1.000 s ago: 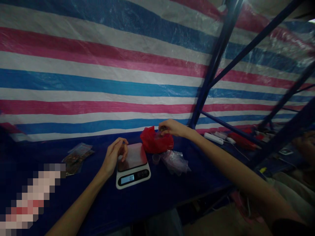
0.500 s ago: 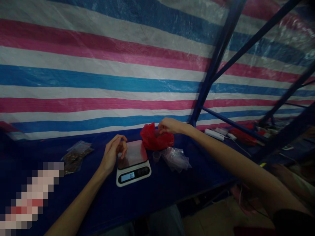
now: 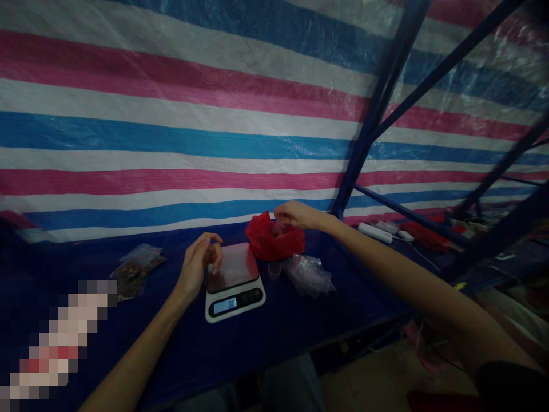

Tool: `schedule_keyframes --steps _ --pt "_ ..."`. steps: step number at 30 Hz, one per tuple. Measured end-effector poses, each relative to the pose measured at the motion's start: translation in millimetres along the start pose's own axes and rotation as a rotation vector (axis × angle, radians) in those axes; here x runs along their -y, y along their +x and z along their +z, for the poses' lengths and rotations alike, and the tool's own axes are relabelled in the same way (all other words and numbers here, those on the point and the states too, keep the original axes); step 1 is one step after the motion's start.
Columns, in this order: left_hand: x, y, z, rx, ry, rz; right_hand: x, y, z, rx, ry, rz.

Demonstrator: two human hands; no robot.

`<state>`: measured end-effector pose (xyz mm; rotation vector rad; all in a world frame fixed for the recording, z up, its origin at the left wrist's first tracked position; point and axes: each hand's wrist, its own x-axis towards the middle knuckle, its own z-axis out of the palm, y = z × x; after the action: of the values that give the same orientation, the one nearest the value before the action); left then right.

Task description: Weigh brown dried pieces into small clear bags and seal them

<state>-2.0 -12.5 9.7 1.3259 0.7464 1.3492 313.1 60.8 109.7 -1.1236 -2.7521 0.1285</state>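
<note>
A digital kitchen scale (image 3: 235,269) with a metal plate and a lit display reading 0.0 stands on the blue table. My left hand (image 3: 201,260) hovers at the plate's left edge, fingers loosely bent and apart, with nothing visible in them. Behind the scale to the right sits a crumpled red plastic bag (image 3: 268,243), its mouth gaping. At that mouth my right hand (image 3: 291,214) points down with fingers pinched together; what they grip is too small to make out. A small clear plastic cup (image 3: 274,270) stands in front of the bag, beside a pile of clear plastic bags (image 3: 309,276).
Clear bags with small brown contents (image 3: 136,272) lie on the left of the blue table (image 3: 257,349). A white power strip (image 3: 375,233) rests at the right, behind blue metal frame bars (image 3: 360,151). Striped sheeting (image 3: 171,137) hangs along the back. A pixelated patch hides the lower left.
My right hand has risen slightly at the mouth of the red bag. My left hand stays beside the scale. The whole view has shifted a little.
</note>
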Motion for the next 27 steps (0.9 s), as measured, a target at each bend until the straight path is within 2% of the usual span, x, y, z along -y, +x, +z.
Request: schedule_keyframes --steps 12,19,22,24,27 --pt "-1 -1 0 0.025 -0.003 0.006 1 -1 -3 0.02 -0.084 -0.014" --pt "0 -1 -1 0.022 -0.018 -0.003 10 0 5 0.113 -0.099 0.064" --pt "1 0 -1 0.025 -0.021 0.0 9 4 10 0.093 -0.161 0.08" --pt "1 0 -1 0.019 -0.021 -0.002 7 7 11 0.059 -0.177 0.066" --pt "0 0 0 0.011 -0.022 -0.008 2 9 10 0.08 -0.114 0.007"
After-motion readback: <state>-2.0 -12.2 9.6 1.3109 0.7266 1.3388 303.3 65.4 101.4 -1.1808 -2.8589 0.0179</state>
